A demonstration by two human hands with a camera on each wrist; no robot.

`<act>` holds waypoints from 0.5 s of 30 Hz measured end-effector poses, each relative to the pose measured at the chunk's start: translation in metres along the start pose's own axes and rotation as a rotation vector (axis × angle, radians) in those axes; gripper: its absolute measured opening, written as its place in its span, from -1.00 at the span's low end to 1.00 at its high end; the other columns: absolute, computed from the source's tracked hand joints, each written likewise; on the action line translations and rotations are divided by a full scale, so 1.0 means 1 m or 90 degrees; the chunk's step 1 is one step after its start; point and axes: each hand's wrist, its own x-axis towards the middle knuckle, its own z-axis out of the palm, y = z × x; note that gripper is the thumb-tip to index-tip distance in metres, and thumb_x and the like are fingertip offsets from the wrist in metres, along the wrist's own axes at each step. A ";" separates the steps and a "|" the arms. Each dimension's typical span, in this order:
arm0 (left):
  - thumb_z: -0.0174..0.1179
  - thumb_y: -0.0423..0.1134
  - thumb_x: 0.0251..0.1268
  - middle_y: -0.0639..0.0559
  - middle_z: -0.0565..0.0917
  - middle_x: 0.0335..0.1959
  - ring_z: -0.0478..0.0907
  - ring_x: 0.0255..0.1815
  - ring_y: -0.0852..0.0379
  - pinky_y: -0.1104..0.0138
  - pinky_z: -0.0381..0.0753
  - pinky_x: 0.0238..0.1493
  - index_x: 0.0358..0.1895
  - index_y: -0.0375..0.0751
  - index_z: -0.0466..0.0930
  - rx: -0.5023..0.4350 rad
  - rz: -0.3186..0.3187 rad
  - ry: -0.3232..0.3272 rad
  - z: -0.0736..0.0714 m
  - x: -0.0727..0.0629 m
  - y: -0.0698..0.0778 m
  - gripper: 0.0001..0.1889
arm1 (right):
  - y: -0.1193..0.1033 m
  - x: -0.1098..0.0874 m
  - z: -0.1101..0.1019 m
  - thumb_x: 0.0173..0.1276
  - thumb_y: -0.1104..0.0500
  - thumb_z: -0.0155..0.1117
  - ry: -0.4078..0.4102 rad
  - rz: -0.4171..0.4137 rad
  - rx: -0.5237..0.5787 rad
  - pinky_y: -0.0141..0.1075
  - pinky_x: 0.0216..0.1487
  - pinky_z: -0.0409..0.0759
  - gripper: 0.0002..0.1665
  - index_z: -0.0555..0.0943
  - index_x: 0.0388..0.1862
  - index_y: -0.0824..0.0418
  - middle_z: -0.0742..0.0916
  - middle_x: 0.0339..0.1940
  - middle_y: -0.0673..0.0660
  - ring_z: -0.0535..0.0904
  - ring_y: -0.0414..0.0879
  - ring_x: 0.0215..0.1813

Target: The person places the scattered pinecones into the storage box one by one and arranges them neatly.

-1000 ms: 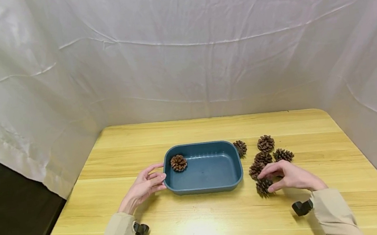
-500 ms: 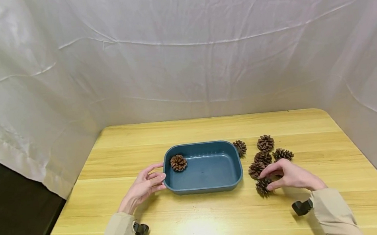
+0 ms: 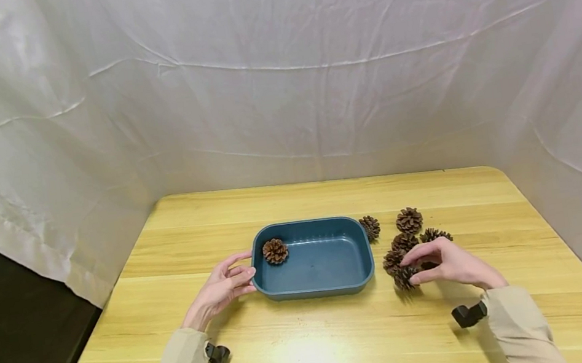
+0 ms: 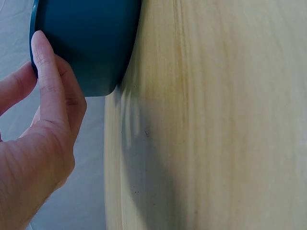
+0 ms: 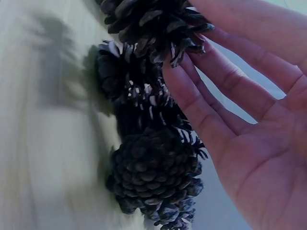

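Observation:
A dark blue-green rectangular plastic tub (image 3: pixel 316 292) lies on the table with one brown pine cone (image 3: pixel 275 251) in its left end. My left hand (image 3: pixel 223 287) holds the tub's left end, thumb at the rim; the left wrist view shows the thumb and fingers against the tub's outer wall (image 4: pixel 91 52). At the right, my right hand (image 3: pixel 450 261) pinches a pine cone (image 3: pixel 404 279) between thumb and fingers. In the right wrist view this pine cone (image 5: pixel 153 24) is raised off the table, its shadow apart from it. Other pine cones (image 5: pixel 153 167) lie close beside the hand.
More loose pine cones lie right of the tub: one touching or nearly touching its right wall (image 3: pixel 371 228), one at the back (image 3: pixel 409 220), others (image 3: pixel 404 242) near the right hand. The wooden table (image 3: pixel 207 218) is enclosed by pale curtains (image 3: pixel 314 110).
My right hand has moved slightly up and away from me, lifting the pinched pine cone off the table. The left hand and the tub have stayed in place.

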 end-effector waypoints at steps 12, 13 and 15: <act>0.05 -0.47 0.50 0.08 0.63 -0.25 0.64 -0.35 0.26 0.39 0.80 -0.15 0.53 -0.48 -0.02 -0.002 0.007 -0.010 -0.001 -0.002 0.000 -0.35 | -0.009 0.005 -0.010 0.28 0.28 0.44 0.022 0.003 0.061 -0.42 0.01 0.73 -0.65 0.69 0.05 0.28 0.72 0.04 0.34 0.69 -0.33 0.00; 0.06 -0.47 0.50 0.08 0.63 -0.25 0.64 -0.35 0.25 0.39 0.80 -0.15 0.53 -0.48 -0.01 -0.003 0.007 -0.008 -0.001 -0.002 0.000 -0.35 | -0.010 0.006 -0.011 0.29 0.27 0.44 0.022 0.003 0.060 -0.43 0.00 0.73 -0.65 0.69 0.05 0.28 0.72 0.05 0.33 0.69 -0.32 0.00; 0.05 -0.47 0.50 0.09 0.63 -0.25 0.64 -0.35 0.25 0.39 0.80 -0.15 0.53 -0.48 -0.02 -0.003 0.006 -0.009 -0.001 -0.002 0.000 -0.35 | -0.011 0.008 -0.013 0.30 0.27 0.43 0.021 0.004 0.060 -0.43 -0.01 0.73 -0.66 0.68 0.06 0.26 0.72 0.06 0.31 0.70 -0.30 -0.01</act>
